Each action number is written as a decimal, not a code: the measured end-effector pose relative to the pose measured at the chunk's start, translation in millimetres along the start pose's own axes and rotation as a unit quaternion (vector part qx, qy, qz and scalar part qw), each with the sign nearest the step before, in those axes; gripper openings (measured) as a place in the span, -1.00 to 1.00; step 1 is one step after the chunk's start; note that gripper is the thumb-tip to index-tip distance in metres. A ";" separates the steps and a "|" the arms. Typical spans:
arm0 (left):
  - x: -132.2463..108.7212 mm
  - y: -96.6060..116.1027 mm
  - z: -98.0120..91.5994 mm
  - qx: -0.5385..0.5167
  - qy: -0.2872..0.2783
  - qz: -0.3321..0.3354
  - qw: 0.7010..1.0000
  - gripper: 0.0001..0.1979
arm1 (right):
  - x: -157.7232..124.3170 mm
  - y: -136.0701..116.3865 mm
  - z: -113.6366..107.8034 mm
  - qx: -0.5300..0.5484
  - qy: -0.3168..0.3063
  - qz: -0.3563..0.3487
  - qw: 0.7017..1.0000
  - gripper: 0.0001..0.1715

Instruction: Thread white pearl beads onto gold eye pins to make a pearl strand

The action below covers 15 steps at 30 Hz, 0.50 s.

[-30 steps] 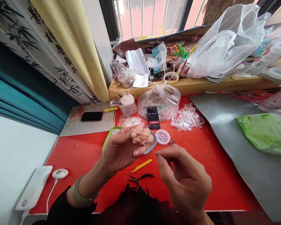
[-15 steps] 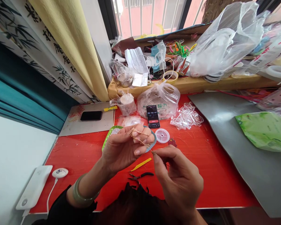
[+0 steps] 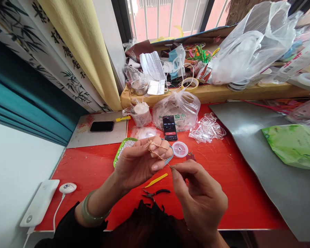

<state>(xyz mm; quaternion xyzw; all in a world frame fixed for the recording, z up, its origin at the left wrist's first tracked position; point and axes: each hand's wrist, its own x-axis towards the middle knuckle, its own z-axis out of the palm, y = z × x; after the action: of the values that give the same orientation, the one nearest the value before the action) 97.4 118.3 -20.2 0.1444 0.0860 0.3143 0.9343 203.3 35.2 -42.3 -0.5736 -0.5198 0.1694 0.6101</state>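
Observation:
My left hand (image 3: 134, 168), palm up with a bangle on the wrist, grips a thin gold beaded strand (image 3: 158, 157) that loops over its fingers. Just to the right, my right hand (image 3: 200, 194) pinches a fine thread (image 3: 169, 166) between thumb and forefinger; its far end is too thin to follow. Behind the left hand are a green tray (image 3: 115, 161) of silvery beads and a blue-grey dish (image 3: 172, 155), both partly hidden. Yellow tweezers (image 3: 156, 180) and black-handled pliers (image 3: 162, 191) lie below the hands. A clear spool (image 3: 180, 149) rests beyond the right fingertips.
A phone (image 3: 169, 128) showing a timer leans on a plastic bag (image 3: 157, 106). Small clear packets (image 3: 206, 128) lie right of it. A grey sheet (image 3: 250, 148) carries a green packet (image 3: 291, 146). At left are another phone (image 3: 101, 126) and a white power bank (image 3: 40, 203).
The camera view has shifted slightly, so everything sits a little further right. Both hands keep nearly the same pose, and slightly more thread shows at the right fingertips. The phone timer advanced one second.

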 end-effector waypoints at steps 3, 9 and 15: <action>-0.7 -0.2 -0.1 -0.008 -0.004 0.000 1.000 -0.90 | -0.1 0.3 -0.3 -0.002 -0.002 -0.002 1.000 -0.78; -1.0 0.0 0.5 -0.019 -0.010 -0.008 1.000 -0.92 | -0.8 0.6 -0.8 0.009 -0.011 0.000 1.000 -0.79; -1.8 -1.0 2.9 0.002 -0.013 -0.011 1.000 -0.91 | -1.4 -0.5 -3.3 0.007 -0.015 -0.005 1.000 -0.79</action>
<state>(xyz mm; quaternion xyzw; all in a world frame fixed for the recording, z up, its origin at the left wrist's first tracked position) 97.3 115.8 -17.6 0.1493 0.0757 0.3020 0.9385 205.2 32.2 -41.8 -0.5641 -0.5305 0.1790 0.6069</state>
